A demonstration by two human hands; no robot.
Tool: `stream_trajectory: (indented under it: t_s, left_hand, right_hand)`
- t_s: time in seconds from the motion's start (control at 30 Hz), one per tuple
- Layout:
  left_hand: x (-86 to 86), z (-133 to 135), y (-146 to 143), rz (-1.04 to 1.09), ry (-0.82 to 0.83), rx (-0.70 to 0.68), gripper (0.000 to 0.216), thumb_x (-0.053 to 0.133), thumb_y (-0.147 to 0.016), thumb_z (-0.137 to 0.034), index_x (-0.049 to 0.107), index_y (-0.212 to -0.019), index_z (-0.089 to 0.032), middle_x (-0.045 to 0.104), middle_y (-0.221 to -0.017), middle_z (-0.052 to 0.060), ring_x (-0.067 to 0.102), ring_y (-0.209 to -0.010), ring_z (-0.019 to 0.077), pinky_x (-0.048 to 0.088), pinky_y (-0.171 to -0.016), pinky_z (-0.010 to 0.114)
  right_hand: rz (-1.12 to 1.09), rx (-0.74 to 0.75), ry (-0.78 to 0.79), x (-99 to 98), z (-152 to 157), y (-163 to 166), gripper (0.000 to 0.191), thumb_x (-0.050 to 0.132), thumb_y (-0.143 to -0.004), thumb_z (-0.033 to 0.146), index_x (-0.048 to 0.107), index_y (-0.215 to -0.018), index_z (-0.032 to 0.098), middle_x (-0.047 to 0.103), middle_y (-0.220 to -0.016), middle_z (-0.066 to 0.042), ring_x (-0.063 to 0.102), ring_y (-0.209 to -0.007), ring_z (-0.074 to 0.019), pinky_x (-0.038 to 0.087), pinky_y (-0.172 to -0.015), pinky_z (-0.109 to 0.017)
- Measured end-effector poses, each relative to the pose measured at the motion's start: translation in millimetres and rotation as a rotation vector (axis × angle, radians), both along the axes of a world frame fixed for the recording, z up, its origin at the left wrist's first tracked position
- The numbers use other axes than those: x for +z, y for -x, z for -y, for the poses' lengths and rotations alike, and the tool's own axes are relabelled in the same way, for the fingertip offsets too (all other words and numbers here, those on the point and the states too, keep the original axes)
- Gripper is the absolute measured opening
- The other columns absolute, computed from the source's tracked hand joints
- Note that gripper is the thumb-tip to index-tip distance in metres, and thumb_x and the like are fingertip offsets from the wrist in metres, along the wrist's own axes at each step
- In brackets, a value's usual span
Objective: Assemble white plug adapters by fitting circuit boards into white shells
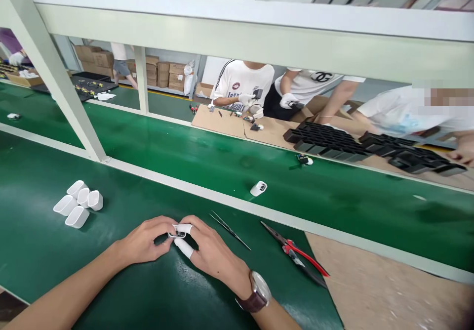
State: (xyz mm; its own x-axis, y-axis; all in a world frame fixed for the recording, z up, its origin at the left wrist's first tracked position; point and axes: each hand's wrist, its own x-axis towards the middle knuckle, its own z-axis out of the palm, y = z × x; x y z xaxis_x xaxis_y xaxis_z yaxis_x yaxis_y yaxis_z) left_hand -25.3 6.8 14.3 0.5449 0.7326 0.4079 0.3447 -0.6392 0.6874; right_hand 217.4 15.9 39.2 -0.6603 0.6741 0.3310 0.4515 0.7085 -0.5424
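Both my hands grip a small white plastic housing [177, 234] above the green tabletop. Dark electronic parts show in its open end; the fingers cover most of its sides. My left hand [150, 238] pinches it from the left. On the other side, my right hand [213, 251] has its thumb and forefinger, both in white finger cots, closed on it. A pair of tweezers [230, 230] lies just beyond my right hand. Farther right are long-nose pliers [292, 253] with red and black handles. Several empty white housings [77, 217] stand grouped at left.
A pale rail [177, 190] separates my bench from a green conveyor belt [207, 157], which carries another white housing [258, 188]. A brown board [392, 280] covers the right of the bench. Across the belt, co-workers handle parts beside black cases [328, 142]. A frame post [70, 83] rises at left.
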Motion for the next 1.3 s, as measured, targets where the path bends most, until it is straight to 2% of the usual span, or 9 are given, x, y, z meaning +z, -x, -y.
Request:
stream_trajectory:
  t_s: [0.1,0.4,0.6,0.67,0.73,0.87,0.93,1.13,1.3]
  left_hand:
    - [-2.3,-2.1,1.1,-0.019,-0.046,-0.01,0.03,0.057,-0.098,-0.008,0.063,-0.122,-0.025,0.07,-0.128,0.01,0.072,-0.111,0.0211,0.062,-0.094,0.033]
    - [0.7,-4.6,-2.1,0.011,-0.169,0.02,0.021,0.066,-0.1,-0.015,0.068,-0.117,-0.026,0.074,-0.119,0.009,0.075,-0.102,0.0215,0.063,-0.086,0.033]
    - [-1.0,-5.5,-3.1,0.018,-0.19,0.036,0.023,0.067,-0.097,-0.01,0.07,-0.114,-0.026,0.074,-0.118,0.009,0.072,-0.097,0.0205,0.061,-0.083,0.034]
    - [-4.0,-6.1,-4.3,0.057,-0.093,0.082,0.014,0.069,-0.097,-0.015,0.072,-0.106,-0.025,0.075,-0.116,0.009,0.073,-0.097,0.0214,0.061,-0.084,0.036]
    - [-6.1,-8.9,-4.2,0.187,0.131,0.198,0.004,0.073,-0.096,-0.024,0.073,-0.099,-0.022,0.077,-0.108,0.009,0.074,-0.095,0.0221,0.063,-0.084,0.037]
    - [-2.5,-21.6,3.0,0.611,0.755,0.397,0.026,0.078,-0.092,-0.042,0.072,-0.097,-0.017,0.077,-0.095,0.007,0.076,-0.086,0.0205,0.067,-0.079,0.033]
    - [1.5,-27.2,7.3,0.719,0.875,0.454,0.033,0.081,-0.089,-0.046,0.072,-0.1,-0.016,0.078,-0.099,0.008,0.077,-0.086,0.019,0.067,-0.081,0.031]
    - [9.3,-43.1,5.8,0.574,0.747,0.505,0.043,0.082,-0.084,-0.054,0.073,-0.099,-0.015,0.079,-0.098,0.012,0.077,-0.083,0.0214,0.065,-0.069,0.03]
    - [23.8,-108.8,6.4,0.312,0.472,0.608,0.037,0.088,-0.075,-0.048,0.075,-0.088,-0.015,0.076,-0.079,0.006,0.072,-0.07,0.0198,0.061,-0.073,0.033]
  right_hand:
    - [-0.076,-0.014,0.058,5.1,-2.9,-5.4,0.022,0.049,-0.104,0.013,0.059,-0.121,0.023,0.066,-0.118,-0.008,0.068,-0.098,-0.0208,0.061,-0.082,-0.035]
    - [0.011,-0.017,-0.024,2.1,-5.9,-11.9,0.039,0.046,-0.091,-0.001,0.062,-0.118,0.02,0.068,-0.117,-0.008,0.068,-0.099,-0.0213,0.06,-0.085,-0.036]
    - [-0.108,-0.116,-0.067,-20.3,-13.0,-11.3,0.044,0.041,-0.096,0.001,0.057,-0.132,0.019,0.066,-0.121,-0.011,0.067,-0.102,-0.0219,0.06,-0.088,-0.038]
    - [-0.082,-0.117,-0.107,-30.7,-13.5,-7.9,0.046,0.042,-0.093,-0.001,0.057,-0.133,0.018,0.065,-0.121,-0.012,0.064,-0.107,-0.024,0.059,-0.092,-0.042]
    - [-0.04,-0.107,-0.158,-38.3,-13.5,-4.7,0.044,0.045,-0.091,-0.003,0.059,-0.128,0.016,0.065,-0.121,-0.013,0.061,-0.109,-0.026,0.058,-0.094,-0.046]
    - [0.028,-0.093,-0.226,-43.3,-13.2,-1.7,0.038,0.05,-0.09,-0.002,0.062,-0.122,0.016,0.065,-0.122,-0.014,0.059,-0.107,-0.0269,0.058,-0.09,-0.047]
    - [0.018,-0.103,-0.234,-43.7,-13.1,-1.5,0.04,0.052,-0.089,-0.002,0.062,-0.123,0.015,0.065,-0.121,-0.013,0.059,-0.107,-0.0262,0.058,-0.091,-0.046]
    - [0.004,-0.129,-0.251,-45.8,-13.9,-0.1,0.041,0.052,-0.08,-0.006,0.065,-0.113,0.015,0.065,-0.116,-0.011,0.058,-0.103,-0.0266,0.058,-0.087,-0.045]
    - [0.012,-0.137,-0.243,-44.7,-13.8,-1.0,0.041,0.051,-0.077,-0.006,0.066,-0.109,0.015,0.065,-0.116,-0.01,0.058,-0.104,-0.0264,0.057,-0.092,-0.046]
